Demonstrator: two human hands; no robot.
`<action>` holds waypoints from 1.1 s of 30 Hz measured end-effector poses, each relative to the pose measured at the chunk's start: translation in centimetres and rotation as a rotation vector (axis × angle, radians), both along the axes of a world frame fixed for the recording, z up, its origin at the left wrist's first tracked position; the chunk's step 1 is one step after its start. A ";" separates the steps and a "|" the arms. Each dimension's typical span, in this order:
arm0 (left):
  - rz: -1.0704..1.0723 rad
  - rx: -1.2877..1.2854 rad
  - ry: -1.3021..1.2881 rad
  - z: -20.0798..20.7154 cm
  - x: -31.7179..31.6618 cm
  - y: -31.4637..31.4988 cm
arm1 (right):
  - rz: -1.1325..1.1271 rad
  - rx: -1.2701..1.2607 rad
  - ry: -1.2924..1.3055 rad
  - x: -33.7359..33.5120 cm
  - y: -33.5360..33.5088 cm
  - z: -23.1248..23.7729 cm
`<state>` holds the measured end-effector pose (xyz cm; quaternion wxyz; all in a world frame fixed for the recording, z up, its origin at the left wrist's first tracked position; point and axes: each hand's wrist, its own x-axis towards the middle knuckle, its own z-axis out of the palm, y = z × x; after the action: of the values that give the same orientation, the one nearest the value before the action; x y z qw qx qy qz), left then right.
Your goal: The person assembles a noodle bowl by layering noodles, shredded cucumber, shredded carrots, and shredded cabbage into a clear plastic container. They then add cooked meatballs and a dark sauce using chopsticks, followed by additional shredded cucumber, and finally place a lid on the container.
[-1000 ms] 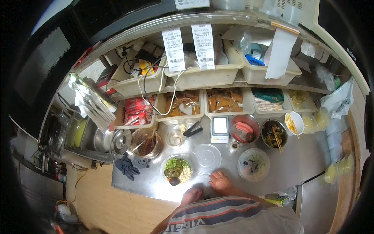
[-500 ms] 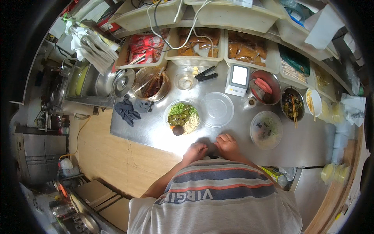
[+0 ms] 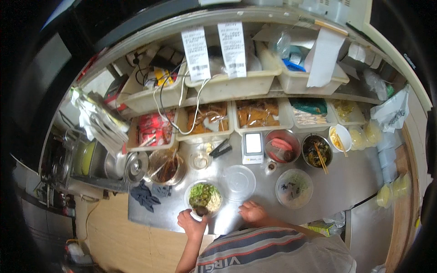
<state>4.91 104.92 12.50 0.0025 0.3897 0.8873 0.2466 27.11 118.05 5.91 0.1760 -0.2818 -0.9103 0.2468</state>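
A clear round bowl [image 3: 220, 212] on the steel counter holds green vegetables, dark green slices, pale noodle-like strands and a dark round piece. My left hand [image 3: 192, 224] is at its near left edge, fingers and thumb bent against the rim. Just right of the bowl a clear round lid [image 3: 239, 182] lies flat. Close to the lid's near edge, my right hand [image 3: 253, 212] rests on the counter with its fingers curled in and nothing visible in them. A second clear round container [image 3: 294, 189], with shredded green and dark bits, stands farther right.
Behind are a sauce bowl [image 3: 167, 168], black tongs [image 3: 221, 149], a scale-like device [image 3: 252, 148] and a red-lined metal bowl [image 3: 282, 145]. To the right stands a dark bowl with chopsticks [image 3: 317, 150]. Dark gloves [image 3: 144, 196] lie left. Packed bins [image 3: 205, 123] line the shelf, where paper slips [image 3: 195, 52] hang.
My view has tilted up, showing more of the shelf. My left hand has moved from the counter's front edge to the food bowl; my right hand has shifted forward, nearer the lid.
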 end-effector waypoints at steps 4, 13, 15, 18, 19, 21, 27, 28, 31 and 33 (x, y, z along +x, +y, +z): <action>-0.028 -0.023 -0.002 0.0 -0.3 0.9 | -0.022 0.004 0.016 0.7 0.2 0.5; -0.052 0.021 0.007 0.4 0.4 0.7 | 0.013 0.014 -0.088 0.9 0.4 1.5; -0.061 0.032 0.019 0.7 0.5 0.9 | 0.016 0.006 -0.080 0.8 0.5 1.5; -0.069 0.053 0.025 0.7 0.8 1.1 | 0.043 0.066 -0.025 1.1 0.6 0.7; -0.075 0.059 0.025 0.7 0.8 1.1 | 0.045 0.102 -0.012 1.3 0.5 0.6; -0.077 0.053 0.004 0.7 0.9 1.1 | 0.039 0.115 -0.005 1.3 0.5 0.5; -0.091 0.069 0.017 1.0 1.4 1.1 | 0.009 0.023 -0.031 1.3 0.5 0.5; -0.100 0.076 0.024 1.1 1.5 1.2 | 0.014 0.028 -0.021 1.5 0.5 0.4; -0.119 0.071 -0.005 1.3 1.8 1.2 | 0.027 -0.002 -0.055 1.5 0.5 0.4; -0.117 0.065 -0.013 1.6 1.9 1.2 | 0.030 -0.027 -0.082 1.3 0.5 0.9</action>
<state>6.83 106.15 14.06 0.0100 0.4393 0.8544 0.2774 28.42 118.51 6.85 0.1308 -0.2802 -0.9176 0.2497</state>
